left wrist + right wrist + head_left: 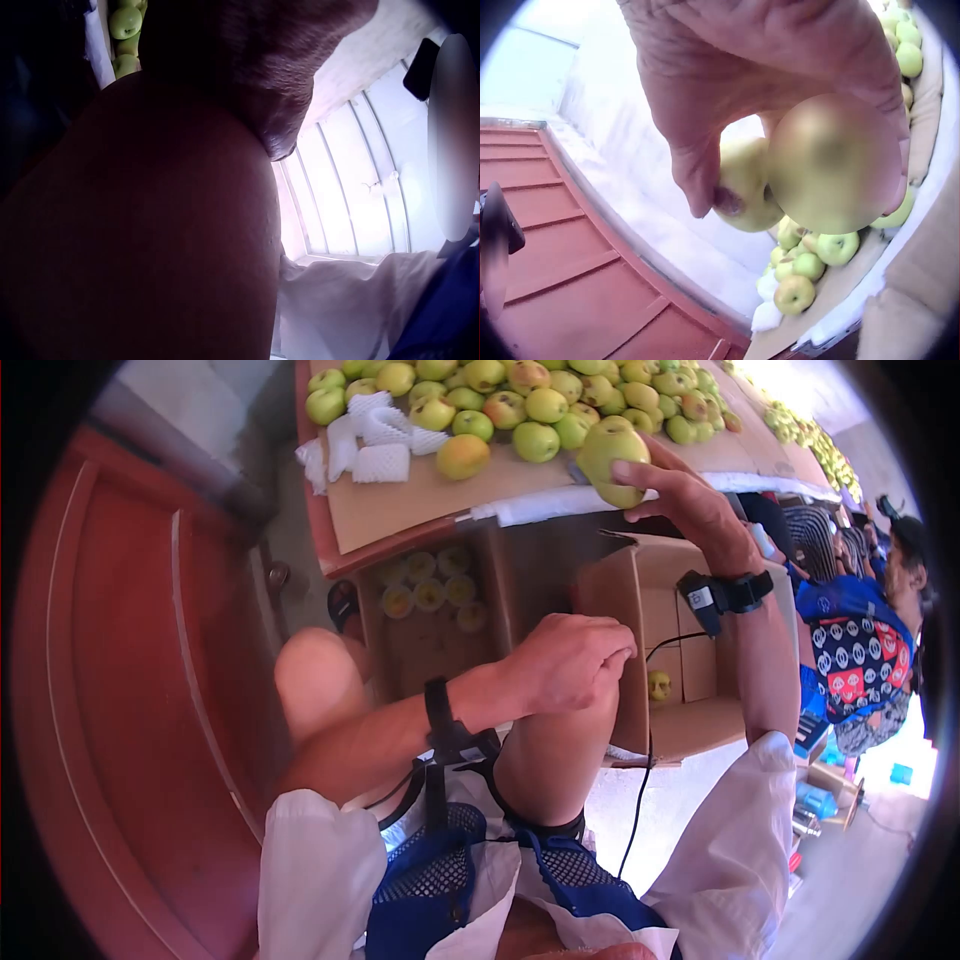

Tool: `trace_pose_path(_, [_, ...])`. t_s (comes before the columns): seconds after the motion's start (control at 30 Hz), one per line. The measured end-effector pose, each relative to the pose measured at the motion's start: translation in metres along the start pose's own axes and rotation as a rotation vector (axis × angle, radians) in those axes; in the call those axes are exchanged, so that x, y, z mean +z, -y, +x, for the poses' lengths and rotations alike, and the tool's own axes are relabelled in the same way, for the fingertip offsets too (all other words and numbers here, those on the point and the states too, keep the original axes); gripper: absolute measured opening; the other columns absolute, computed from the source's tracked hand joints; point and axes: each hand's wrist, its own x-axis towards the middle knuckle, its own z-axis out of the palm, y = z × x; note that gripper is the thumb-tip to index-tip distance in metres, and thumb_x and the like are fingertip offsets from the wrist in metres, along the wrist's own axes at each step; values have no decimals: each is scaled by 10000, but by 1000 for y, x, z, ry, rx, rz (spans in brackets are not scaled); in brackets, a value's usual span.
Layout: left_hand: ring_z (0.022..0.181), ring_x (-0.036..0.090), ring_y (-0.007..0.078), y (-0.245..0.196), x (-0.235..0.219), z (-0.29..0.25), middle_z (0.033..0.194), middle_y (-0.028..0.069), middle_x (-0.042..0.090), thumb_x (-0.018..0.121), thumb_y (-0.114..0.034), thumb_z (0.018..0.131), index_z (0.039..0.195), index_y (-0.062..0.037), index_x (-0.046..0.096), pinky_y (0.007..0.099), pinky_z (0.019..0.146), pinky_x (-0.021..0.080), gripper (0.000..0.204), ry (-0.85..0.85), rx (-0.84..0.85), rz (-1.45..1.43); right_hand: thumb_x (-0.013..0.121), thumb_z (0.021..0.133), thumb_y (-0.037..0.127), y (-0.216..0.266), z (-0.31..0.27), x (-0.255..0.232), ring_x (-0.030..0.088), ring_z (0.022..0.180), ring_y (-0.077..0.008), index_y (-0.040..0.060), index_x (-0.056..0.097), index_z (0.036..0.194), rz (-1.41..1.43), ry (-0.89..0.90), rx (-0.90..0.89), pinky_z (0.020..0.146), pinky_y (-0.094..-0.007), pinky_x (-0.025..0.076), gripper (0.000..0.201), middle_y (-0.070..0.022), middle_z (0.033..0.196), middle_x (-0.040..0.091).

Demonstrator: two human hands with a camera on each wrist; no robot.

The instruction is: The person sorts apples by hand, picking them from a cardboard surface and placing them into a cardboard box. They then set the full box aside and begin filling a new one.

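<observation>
My right hand (690,510) grips a yellow-green apple (610,452) above the front edge of the table, thumb and fingers around it. In the right wrist view a dark brown blemish (729,201) shows on the apple's skin beside the thumb, and a blurred patch covers the fruit further right. My left hand (570,665) rests on my raised knee (560,755) with its fingers loosely curled and nothing visible in them. The left wrist view shows mostly dark skin close to the camera.
Many apples (537,442) are heaped on the cardboard-covered table (400,515), beside white foam nets (380,463). An open carton (700,730) below contains an apple (659,685). Another box (420,645) contains several wrapped apples. A red door (130,660) stands left; another person (860,630) sits right.
</observation>
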Motion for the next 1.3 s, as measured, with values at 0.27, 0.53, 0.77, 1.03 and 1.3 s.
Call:
trace_pose_path(0.27, [969, 740, 414, 4, 1, -3, 1029, 183, 767, 600, -100, 981, 1063, -8, 756, 492, 862, 590, 199, -50, 11, -9, 821, 839, 585, 36, 45, 73, 623, 1252, -251, 118, 631, 1522, -169, 20, -102, 962, -380, 533, 849, -95, 1361, 696])
trace_pose_path(0.53, [970, 743, 406, 6, 6, -6, 1033, 171, 772, 604, -121, 989, 1049, -16, 757, 502, 865, 592, 195, -82, 14, 22, 894, 754, 462, 46, 105, 118, 567, 1375, -379, 278, 689, 1445, -925, -107, -623, 1125, -487, 522, 744, -142, 1511, 548])
trace_pose_path(0.77, [923, 734, 400, 7, 8, -6, 955, 154, 749, 603, -116, 986, 982, -33, 716, 511, 816, 577, 140, -75, 14, 56, 891, 711, 269, 56, 148, 164, 514, 1435, -359, 308, 696, 1387, -1142, 233, -935, 1096, -523, 541, 704, -92, 1552, 519])
trace_pose_path(1.03, [900, 726, 393, 6, 3, -7, 914, 145, 733, 641, -100, 933, 947, -57, 691, 511, 783, 564, 67, -49, -7, 54, 813, 748, 18, 40, 186, 165, 299, 1626, -368, 311, 626, 1489, -1323, 295, -924, 1300, -514, 391, 818, -116, 1732, 343])
trace_pose_path(1.3, [886, 728, 400, 6, 6, -6, 902, 150, 732, 647, -101, 919, 938, -51, 693, 517, 777, 571, 70, -71, 20, 91, 792, 834, 119, 8, 167, 174, 272, 1632, -437, 364, 518, 1605, -1424, 232, -867, 1286, -601, 338, 855, -166, 1745, 322])
